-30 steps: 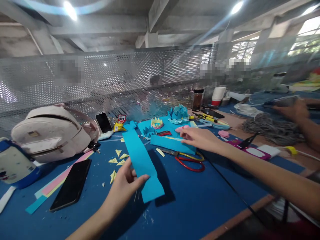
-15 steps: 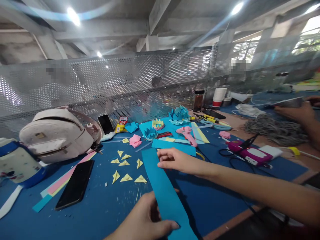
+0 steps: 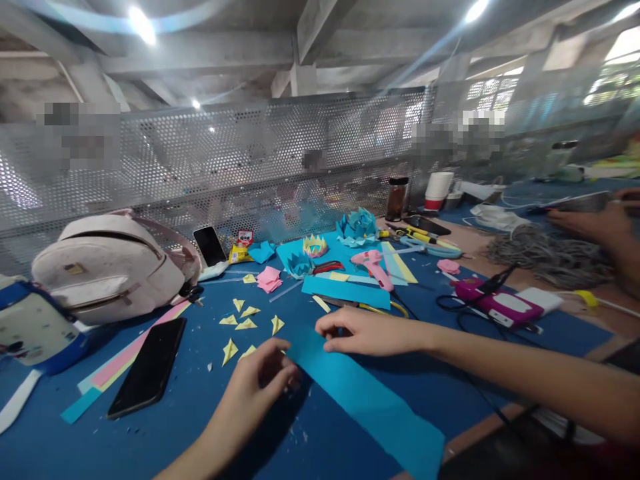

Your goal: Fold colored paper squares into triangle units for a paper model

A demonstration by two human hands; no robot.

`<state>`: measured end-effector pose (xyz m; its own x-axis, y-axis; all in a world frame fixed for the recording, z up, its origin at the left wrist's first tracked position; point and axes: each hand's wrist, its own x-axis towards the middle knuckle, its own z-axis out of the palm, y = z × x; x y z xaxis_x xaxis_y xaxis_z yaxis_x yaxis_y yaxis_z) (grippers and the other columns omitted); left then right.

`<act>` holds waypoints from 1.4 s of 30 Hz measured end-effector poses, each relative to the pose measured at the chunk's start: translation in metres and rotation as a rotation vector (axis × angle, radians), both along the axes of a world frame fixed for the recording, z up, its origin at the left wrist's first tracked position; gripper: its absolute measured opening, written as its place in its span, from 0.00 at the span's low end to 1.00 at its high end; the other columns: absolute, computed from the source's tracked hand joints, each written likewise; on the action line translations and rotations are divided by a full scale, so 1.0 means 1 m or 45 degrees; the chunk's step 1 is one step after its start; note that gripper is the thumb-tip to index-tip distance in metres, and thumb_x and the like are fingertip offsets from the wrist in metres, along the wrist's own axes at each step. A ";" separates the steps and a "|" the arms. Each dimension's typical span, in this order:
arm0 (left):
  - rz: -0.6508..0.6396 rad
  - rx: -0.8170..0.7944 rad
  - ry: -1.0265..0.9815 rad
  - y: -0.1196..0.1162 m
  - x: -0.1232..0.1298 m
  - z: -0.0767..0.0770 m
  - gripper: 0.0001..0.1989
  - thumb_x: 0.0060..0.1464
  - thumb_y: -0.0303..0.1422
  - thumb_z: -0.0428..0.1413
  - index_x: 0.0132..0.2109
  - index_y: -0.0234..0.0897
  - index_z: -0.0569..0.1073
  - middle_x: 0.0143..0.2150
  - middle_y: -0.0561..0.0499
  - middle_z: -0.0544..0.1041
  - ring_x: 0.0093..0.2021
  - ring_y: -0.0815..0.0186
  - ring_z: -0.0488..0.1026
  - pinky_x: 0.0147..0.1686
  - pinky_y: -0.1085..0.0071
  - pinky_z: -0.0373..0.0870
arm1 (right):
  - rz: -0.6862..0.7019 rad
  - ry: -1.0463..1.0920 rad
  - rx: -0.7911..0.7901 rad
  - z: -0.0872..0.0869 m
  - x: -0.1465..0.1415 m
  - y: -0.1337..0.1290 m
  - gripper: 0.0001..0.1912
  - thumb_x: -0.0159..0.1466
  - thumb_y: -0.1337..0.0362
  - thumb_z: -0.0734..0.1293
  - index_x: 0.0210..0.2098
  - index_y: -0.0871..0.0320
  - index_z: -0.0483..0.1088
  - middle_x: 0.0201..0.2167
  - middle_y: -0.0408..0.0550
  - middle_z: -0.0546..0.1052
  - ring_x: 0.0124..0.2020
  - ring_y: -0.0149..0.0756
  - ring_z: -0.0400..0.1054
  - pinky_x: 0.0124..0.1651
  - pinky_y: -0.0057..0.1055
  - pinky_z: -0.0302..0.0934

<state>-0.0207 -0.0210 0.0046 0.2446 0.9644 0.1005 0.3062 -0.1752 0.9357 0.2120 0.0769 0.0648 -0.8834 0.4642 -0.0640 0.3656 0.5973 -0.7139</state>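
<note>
While both hands pinch its upper end at frame centre, left hand and right hand hold the blue paper strip on the table.

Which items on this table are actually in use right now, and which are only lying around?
In use: long cyan paper strip, held at its end by left hand and right hand.

Lying about: black smartphone, pink glue gun, small yellow folded paper triangles, white backpack.
</note>
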 end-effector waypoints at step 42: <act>-0.102 1.073 1.009 0.004 -0.024 -0.024 0.12 0.71 0.31 0.49 0.49 0.39 0.77 0.42 0.51 0.80 0.39 0.63 0.71 0.45 0.65 0.61 | -0.009 0.181 0.616 -0.076 -0.010 0.010 0.08 0.71 0.61 0.66 0.46 0.57 0.73 0.41 0.47 0.77 0.41 0.37 0.68 0.43 0.31 0.59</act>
<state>-0.0450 -0.0172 -0.0192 0.5841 0.6435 0.4948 0.7139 -0.6973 0.0640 0.2022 0.0868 -0.0112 -0.8645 0.4170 0.2806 0.2902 0.8699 -0.3988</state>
